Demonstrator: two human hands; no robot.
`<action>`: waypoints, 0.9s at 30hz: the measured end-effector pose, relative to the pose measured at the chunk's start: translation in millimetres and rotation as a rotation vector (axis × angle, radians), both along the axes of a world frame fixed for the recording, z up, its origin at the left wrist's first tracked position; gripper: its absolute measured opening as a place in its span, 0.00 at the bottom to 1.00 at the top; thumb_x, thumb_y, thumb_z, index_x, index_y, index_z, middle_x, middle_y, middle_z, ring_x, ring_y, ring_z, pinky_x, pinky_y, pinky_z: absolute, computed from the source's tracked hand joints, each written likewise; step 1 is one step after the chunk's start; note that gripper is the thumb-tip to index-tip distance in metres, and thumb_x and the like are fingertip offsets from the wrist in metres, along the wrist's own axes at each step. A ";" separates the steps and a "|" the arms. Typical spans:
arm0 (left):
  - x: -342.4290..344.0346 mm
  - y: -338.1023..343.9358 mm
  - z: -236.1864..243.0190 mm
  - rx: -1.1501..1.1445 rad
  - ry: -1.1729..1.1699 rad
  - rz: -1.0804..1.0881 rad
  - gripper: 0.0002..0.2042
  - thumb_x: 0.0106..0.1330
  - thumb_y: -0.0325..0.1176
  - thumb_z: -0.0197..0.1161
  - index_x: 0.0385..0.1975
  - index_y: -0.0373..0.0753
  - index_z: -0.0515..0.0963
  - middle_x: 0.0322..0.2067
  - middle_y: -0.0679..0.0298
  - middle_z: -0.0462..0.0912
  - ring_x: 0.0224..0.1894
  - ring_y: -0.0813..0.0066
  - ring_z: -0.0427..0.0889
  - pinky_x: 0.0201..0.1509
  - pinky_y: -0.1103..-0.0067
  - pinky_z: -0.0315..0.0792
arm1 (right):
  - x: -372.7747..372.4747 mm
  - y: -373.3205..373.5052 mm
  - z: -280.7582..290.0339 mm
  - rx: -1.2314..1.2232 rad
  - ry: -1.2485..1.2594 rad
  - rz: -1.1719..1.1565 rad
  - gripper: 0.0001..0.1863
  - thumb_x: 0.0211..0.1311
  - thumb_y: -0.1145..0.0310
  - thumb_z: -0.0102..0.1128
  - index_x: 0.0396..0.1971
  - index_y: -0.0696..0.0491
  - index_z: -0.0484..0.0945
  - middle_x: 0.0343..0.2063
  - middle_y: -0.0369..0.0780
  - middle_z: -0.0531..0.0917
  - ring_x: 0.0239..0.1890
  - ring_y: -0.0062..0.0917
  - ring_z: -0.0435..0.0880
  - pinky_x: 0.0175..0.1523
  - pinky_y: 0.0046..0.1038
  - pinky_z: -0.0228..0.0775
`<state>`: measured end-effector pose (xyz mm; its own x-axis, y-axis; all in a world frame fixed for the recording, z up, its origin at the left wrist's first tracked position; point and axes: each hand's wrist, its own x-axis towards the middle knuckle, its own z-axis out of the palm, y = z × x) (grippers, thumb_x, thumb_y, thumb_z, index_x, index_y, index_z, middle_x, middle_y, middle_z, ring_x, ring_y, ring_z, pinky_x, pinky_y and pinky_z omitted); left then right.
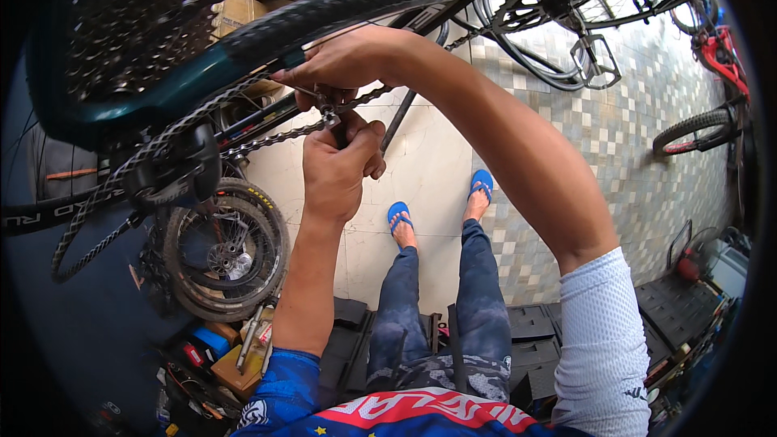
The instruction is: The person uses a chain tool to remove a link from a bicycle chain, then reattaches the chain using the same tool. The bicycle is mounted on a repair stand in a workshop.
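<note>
Below the dark green bicycle frame, near the upper middle of the view, a small metal tool with a dark handle sits at the bicycle chain. The tool's head is silver and shiny; the chain is of grey metal, its links clearly seen, and it extends to both sides of the tool. The left hand is closed, its fingers bent around the dark handle. The right hand is just above, with its fingers curled in at the tool's head; because the fingertips are partly hidden, one cannot tell whether they grip the head or the chain. To the left hang the black rear derailleur and, above it, the large cassette with many toothed rings. White lettering stands on a black rim at the left edge. Lower, some wheels lie stacked, and one tyre bears small yellow letters. The person's blue shirt carries big white letters on a red band, and the left sleeve has a white badge. Farther out, blue sandals are on the pale floor, and a red bicycle stands at the right.
</note>
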<state>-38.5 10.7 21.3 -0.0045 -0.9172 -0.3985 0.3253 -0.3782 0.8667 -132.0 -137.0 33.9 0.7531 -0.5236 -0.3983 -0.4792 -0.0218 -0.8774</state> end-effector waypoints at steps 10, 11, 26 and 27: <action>7.2 1.5 -13.1 -0.069 0.019 0.011 0.09 0.64 0.18 0.62 0.27 0.41 0.72 0.24 0.66 0.77 0.17 0.82 0.67 0.22 0.79 0.63 | -3.4 0.7 -0.4 0.024 -0.064 -0.047 0.36 0.62 0.27 0.55 0.35 0.48 0.91 0.29 0.38 0.86 0.33 0.26 0.83 0.40 0.28 0.76; 9.1 1.8 -19.0 -0.110 0.013 0.024 0.09 0.64 0.19 0.62 0.26 0.41 0.72 0.23 0.67 0.77 0.18 0.83 0.68 0.22 0.80 0.63 | -5.8 -0.1 -2.8 0.045 -0.094 -0.039 0.37 0.61 0.27 0.56 0.36 0.50 0.90 0.30 0.39 0.86 0.33 0.26 0.83 0.40 0.28 0.76; 41.9 -40.0 -58.3 -0.850 -0.897 -0.178 0.13 0.54 0.20 0.70 0.16 0.37 0.70 0.13 0.64 0.71 0.14 0.75 0.70 0.22 0.76 0.65 | -21.6 4.4 -11.4 -0.052 -0.363 -0.047 0.41 0.53 0.31 0.69 0.54 0.51 0.84 0.39 0.40 0.89 0.40 0.29 0.86 0.42 0.30 0.79; 43.4 -41.5 -58.3 -0.849 -0.894 -0.198 0.13 0.54 0.21 0.70 0.16 0.37 0.71 0.12 0.64 0.71 0.14 0.74 0.70 0.22 0.75 0.64 | -20.8 3.2 -13.0 -0.105 -0.360 -0.017 0.39 0.55 0.32 0.68 0.53 0.51 0.84 0.39 0.41 0.89 0.40 0.30 0.86 0.43 0.31 0.80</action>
<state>4.9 -30.8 -37.1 -0.2043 -0.9005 0.3839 -0.5019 0.4330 0.7487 -152.8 -133.8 20.9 0.8262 -0.5608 -0.0537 -0.1419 -0.1150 -0.9832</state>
